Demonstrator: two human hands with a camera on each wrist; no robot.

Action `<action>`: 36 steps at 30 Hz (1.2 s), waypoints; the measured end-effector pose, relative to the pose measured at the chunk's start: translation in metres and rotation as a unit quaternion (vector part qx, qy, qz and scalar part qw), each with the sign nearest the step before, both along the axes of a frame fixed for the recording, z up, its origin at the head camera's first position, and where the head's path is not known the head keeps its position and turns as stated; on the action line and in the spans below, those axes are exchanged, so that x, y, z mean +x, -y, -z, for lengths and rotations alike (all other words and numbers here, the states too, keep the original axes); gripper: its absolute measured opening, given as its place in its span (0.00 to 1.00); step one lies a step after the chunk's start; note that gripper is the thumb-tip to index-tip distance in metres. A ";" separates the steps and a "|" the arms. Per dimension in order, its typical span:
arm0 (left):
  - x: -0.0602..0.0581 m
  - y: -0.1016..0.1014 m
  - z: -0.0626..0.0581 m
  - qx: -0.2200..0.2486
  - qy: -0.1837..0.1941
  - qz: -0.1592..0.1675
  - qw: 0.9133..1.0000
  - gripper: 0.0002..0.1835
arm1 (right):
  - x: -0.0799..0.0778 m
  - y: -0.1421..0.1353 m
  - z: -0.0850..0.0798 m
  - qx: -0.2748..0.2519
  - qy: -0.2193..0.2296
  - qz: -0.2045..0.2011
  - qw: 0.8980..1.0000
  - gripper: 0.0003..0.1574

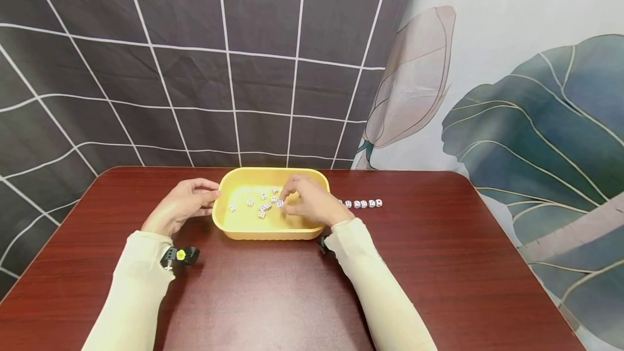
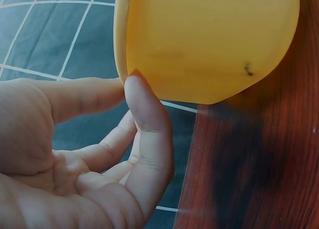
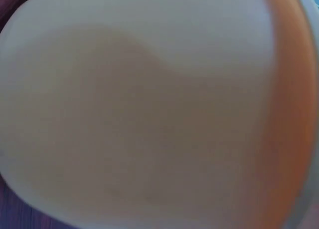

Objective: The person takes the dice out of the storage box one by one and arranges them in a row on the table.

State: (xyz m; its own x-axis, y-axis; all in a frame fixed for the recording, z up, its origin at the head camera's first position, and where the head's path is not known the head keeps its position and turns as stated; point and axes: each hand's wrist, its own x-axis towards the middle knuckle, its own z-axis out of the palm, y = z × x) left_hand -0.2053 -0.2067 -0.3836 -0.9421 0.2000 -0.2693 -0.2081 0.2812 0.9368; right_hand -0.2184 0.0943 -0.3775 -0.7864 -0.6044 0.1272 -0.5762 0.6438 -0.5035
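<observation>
A yellow plastic tub stands near the table's far edge with several small white dice scattered on its floor. At its left end my left hand pinches the rim between thumb and finger; the left wrist view shows this hand against the tub wall up close. My right hand reaches inside over the right half, its thumb and forefinger at a die that they appear to pinch. Blurred tub wall fills the right wrist view, so the right fingers are hidden there.
Right of the tub, a row of several dice lies on the dark red wooden table, its left end partly behind the right hand. A dark gridded cloth hangs behind, and a leaf-patterned cloth hangs at the right.
</observation>
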 end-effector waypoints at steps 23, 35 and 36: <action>0.000 -0.001 0.000 0.002 -0.006 0.002 1.000 0.23 | 0.000 -0.034 -0.009 -0.021 0.005 0.027 0.999 0.06; 0.000 0.000 0.000 0.002 -0.004 0.004 1.000 0.23 | -0.001 -0.056 -0.012 -0.039 0.004 0.054 0.998 0.06; 0.000 0.000 0.000 0.002 -0.004 0.004 1.000 0.23 | 0.000 -0.057 -0.012 -0.040 0.006 0.056 0.998 0.05</action>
